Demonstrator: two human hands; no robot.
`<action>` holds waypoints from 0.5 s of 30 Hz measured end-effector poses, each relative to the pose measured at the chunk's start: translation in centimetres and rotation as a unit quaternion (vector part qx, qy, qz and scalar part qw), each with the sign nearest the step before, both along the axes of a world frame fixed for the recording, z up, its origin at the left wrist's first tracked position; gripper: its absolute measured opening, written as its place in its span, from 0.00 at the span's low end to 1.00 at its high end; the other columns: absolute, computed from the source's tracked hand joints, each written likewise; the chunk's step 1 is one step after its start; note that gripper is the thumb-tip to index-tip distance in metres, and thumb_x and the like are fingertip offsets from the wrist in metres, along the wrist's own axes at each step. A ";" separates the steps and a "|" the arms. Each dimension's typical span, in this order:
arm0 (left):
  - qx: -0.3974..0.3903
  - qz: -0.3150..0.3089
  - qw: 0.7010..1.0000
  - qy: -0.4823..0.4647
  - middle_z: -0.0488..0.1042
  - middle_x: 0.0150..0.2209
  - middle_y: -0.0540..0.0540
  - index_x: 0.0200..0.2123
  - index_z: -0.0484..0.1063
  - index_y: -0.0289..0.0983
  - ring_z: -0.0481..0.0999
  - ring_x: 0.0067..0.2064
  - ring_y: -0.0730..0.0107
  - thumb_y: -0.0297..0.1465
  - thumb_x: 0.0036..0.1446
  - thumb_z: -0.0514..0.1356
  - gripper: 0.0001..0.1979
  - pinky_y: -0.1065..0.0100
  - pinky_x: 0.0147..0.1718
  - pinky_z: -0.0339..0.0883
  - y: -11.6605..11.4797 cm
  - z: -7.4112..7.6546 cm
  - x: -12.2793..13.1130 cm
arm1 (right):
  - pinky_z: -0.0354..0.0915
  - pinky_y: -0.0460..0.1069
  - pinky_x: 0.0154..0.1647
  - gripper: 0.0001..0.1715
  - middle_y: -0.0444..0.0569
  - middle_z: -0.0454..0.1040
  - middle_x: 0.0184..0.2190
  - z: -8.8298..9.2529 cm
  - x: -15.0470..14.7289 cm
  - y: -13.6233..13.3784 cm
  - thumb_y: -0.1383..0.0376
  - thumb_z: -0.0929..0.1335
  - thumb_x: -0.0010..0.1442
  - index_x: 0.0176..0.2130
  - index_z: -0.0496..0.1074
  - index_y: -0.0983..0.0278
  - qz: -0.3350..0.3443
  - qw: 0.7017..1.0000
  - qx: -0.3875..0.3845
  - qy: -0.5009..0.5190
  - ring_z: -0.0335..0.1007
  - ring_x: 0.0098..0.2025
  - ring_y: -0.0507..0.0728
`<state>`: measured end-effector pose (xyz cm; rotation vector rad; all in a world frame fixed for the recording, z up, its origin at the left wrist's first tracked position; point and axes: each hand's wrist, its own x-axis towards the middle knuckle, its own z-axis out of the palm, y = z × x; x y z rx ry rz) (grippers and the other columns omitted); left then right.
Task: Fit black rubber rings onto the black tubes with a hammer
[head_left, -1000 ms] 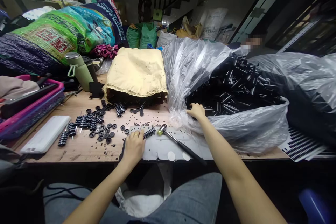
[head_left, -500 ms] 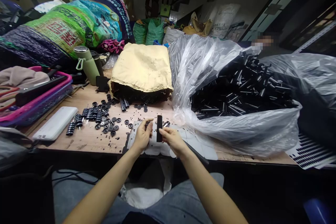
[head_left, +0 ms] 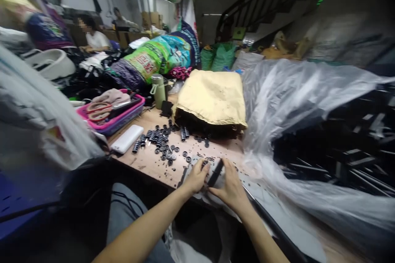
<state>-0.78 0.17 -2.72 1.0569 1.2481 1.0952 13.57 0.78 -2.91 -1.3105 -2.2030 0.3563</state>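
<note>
My left hand (head_left: 196,177) has its fingers closed around a small dark piece (head_left: 204,164), too blurred to name. Just beside it, a short flat black bar (head_left: 215,174) stands tilted, its top leaning right. My right hand (head_left: 232,187) grips this bar with the fingers at its upper end and the thumb near its lower end. Both hands are over grey sheets (head_left: 256,185) at the table's front edge. Tiny dark bits (head_left: 210,158) lie scattered behind the hands. Small black wheels (head_left: 169,157) and ribbed black stacks (head_left: 156,136) lie to the left.
A yellowish sack (head_left: 212,94) stands behind the wheels. At right, a clear plastic bag (head_left: 262,119) holds many black pieces. A long black rod (head_left: 271,226) crosses the front right. At left are a white power bank (head_left: 127,139), pink basket (head_left: 123,121) and green bottle (head_left: 158,92).
The head view has swung left, so the table's things appear further right. The black bar has gone from upright to tilted, and my right hand now spans it end to end.
</note>
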 end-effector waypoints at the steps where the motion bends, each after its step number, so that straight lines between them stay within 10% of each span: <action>1: -0.018 0.000 1.000 -0.025 0.61 0.22 0.54 0.36 0.64 0.39 0.58 0.16 0.80 0.44 0.54 0.47 0.16 0.76 0.12 0.51 -0.1 0.2 -0.1 | 0.51 0.63 0.56 0.57 0.59 0.52 0.56 -0.3 0.2 0.1 0.58 0.72 0.40 0.60 0.41 0.64 -0.003 1.000 0.005 0.013 0.46 0.59 0.67; 8: -0.065 -0.021 0.988 -0.141 0.56 0.16 0.57 0.46 0.63 0.40 0.51 0.11 0.82 0.46 0.54 0.46 0.22 0.77 0.09 0.41 -1.0 1.8 -0.2 | 0.56 0.60 0.55 0.59 0.58 0.51 0.55 2.1 0.8 -1.7 0.51 0.73 0.38 0.59 0.41 0.63 0.084 0.991 -0.019 0.103 0.51 0.57 0.66; 15: -0.129 0.022 0.956 -0.263 0.63 0.16 0.54 0.31 0.65 0.35 0.66 0.15 0.73 0.41 0.49 0.54 0.14 0.71 0.15 0.61 -1.6 2.0 0.7 | 0.49 0.58 0.59 0.62 0.59 0.49 0.57 2.5 -0.4 -2.5 0.51 0.73 0.37 0.59 0.39 0.64 0.146 0.983 -0.054 0.094 0.46 0.60 0.63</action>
